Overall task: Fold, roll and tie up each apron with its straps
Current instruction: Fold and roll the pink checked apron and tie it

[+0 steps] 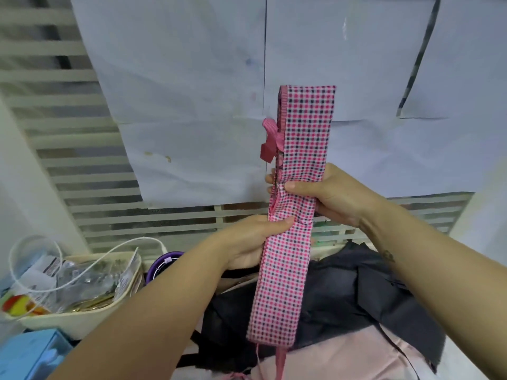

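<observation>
The pink checked apron [296,215], folded into a long narrow strip, stands upright in the air. The right hand [326,192] grips its middle; the left hand [252,237] pinches it just below, above dark cloth [356,297].

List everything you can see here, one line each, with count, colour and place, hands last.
folded checked fabric apron: one, pink and navy, held upright at centre
ribbed strap knot: one, pink, on the apron's left edge
crumpled dark fabric: one pile, black, below the apron
pale fabric: one, light pink, bottom right
plastic basket: one, cream, lower left
thin cord: one, white, looping over the basket
round container: one, purple, right of the basket
box: one, blue, bottom left
paper sheets: several, whitish, on the wall
left hand: one, grips the apron, lower
right hand: one, grips the apron, above the left
</observation>
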Motion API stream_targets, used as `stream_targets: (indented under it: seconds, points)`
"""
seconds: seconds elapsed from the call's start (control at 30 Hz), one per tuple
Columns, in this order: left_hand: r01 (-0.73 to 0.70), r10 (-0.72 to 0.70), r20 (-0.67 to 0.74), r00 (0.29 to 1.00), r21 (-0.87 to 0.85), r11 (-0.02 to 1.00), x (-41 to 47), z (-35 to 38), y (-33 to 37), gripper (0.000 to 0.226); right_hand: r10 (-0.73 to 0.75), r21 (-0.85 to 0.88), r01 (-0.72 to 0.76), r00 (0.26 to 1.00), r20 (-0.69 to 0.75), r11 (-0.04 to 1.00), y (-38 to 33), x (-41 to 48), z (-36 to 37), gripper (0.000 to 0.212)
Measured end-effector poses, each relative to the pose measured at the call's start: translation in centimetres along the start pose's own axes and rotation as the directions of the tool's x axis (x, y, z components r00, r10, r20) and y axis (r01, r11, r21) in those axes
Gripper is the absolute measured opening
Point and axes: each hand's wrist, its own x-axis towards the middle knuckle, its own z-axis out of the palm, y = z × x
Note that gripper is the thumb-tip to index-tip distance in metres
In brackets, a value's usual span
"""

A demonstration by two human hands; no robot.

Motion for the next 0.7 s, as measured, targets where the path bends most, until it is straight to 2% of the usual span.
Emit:
stream_targets:
  seconds: [0.07, 0.13, 0.2, 0.27, 0.3, 0.37, 0.4, 0.47, 0.53, 0.6, 0.7]
  points:
    - [0.005, -0.006, -0.033, 0.999, -0.025, 1.0, 0.3, 0.0, 0.5, 0.024, -0.057, -0.12, 0.058, 0.998, 0.013, 0.991, -0.4, 0.0, -0.1, 0.027]
    - [-0.018, 0.012, -0.1, 0.995, -0.066, 0.998, 0.2, 0.7, 1.2, 0.021, -0.117, -0.334, 0.125, 0.992, 0.042, 0.934, -0.6, -0.2, -0.1, 0.024]
    - [-0.06, 0.027, -0.24, 0.97, -0.133, 0.989, 1.0, -0.1, 1.8, 0.024, -0.186, -0.544, 0.206, 0.978, 0.093, 0.813, -0.2, -0.4, -0.1, 0.027]
    - [-0.053, -0.026, -0.306, 0.952, -0.249, 0.967, 1.4, -0.6, 2.5, 0.044, -0.292, -0.664, 0.321, 0.943, 0.159, 0.675, 0.9, -0.3, -0.1, 0.042]
    - [-0.05, -0.044, -0.3, 0.953, -0.298, 0.953, 1.5, -0.7, 2.8, 0.048, -0.357, -0.695, 0.382, 0.915, 0.19, 0.609, 1.5, -0.1, -0.2, 0.045]
    - [-0.076, -0.036, -0.332, 0.943, -0.317, 0.946, 1.3, -0.3, 3.2, 0.036, -0.468, -0.737, 0.474, 0.85, 0.242, 0.481, 2.2, 0.1, -0.3, 0.041]
    - [-0.089, -0.011, -0.297, 0.955, -0.319, 0.943, 1.2, -0.4, 3.1, 0.033, -0.498, -0.756, 0.499, 0.825, 0.267, 0.423, 2.4, 0.2, -0.4, 0.04]
    - [-0.029, -0.052, -0.206, 0.977, -0.371, 0.928, 1.2, 0.3, 3.2, 0.035, -0.528, -0.792, 0.53, 0.785, 0.323, 0.303, 2.6, 0.4, -0.7, 0.04]
    - [-0.033, -0.036, -0.182, 0.983, -0.362, 0.932, 1.2, -0.1, 2.7, 0.042, -0.547, -0.804, 0.568, 0.735, 0.4, 0.175, 2.9, 0.6, -0.9, 0.04]
    - [-0.037, -0.034, -0.182, 0.983, -0.376, 0.926, 0.9, -0.3, 2.5, 0.043, -0.556, -0.799, 0.594, 0.698, 0.452, 0.095, 3.3, 0.8, -1.1, 0.038]
    - [-0.04, -0.015, -0.121, 0.993, -0.441, 0.897, 0.5, -0.4, 2.2, 0.058, -0.537, -0.81, 0.585, 0.694, 0.479, 0.033, 3.6, 1.1, -1.7, 0.039]
